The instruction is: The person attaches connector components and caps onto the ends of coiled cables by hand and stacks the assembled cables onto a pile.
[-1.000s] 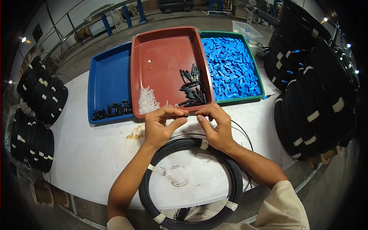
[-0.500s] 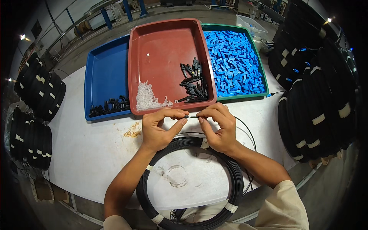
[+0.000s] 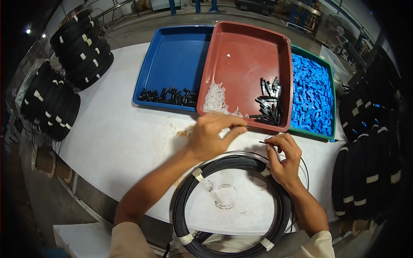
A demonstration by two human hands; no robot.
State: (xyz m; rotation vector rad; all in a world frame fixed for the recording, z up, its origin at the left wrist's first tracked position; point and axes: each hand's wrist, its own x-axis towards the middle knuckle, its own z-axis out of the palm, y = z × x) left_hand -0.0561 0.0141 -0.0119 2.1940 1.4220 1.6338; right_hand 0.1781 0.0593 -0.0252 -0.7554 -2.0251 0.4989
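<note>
My left hand (image 3: 215,134) is closed in a pinch in front of the red tray, its fingertips on a small black piece that is mostly hidden and slightly blurred. To its right, and a little nearer, my right hand (image 3: 285,160) pinches the end of a thin black cable (image 3: 263,142) between thumb and forefinger, the tip pointing left. A gap separates the cable tip from the left fingertips. Below both hands lies a large coil of black cable (image 3: 180,210), bound with white tape and overhanging the table's near edge; a loose loop curves past my right hand.
A red tray (image 3: 254,38) holds translucent white pieces (image 3: 215,99) and black connector parts (image 3: 270,105). Left of it, a blue tray (image 3: 176,47) contains small black parts; a green tray (image 3: 329,69) is full of blue clips. Stacked black coils (image 3: 84,53) stand at both sides of the white table (image 3: 124,142).
My hands have drawn apart; before, the black piece and the cable end nearly met. The view has turned left, so trays and coil sit farther right in it.
</note>
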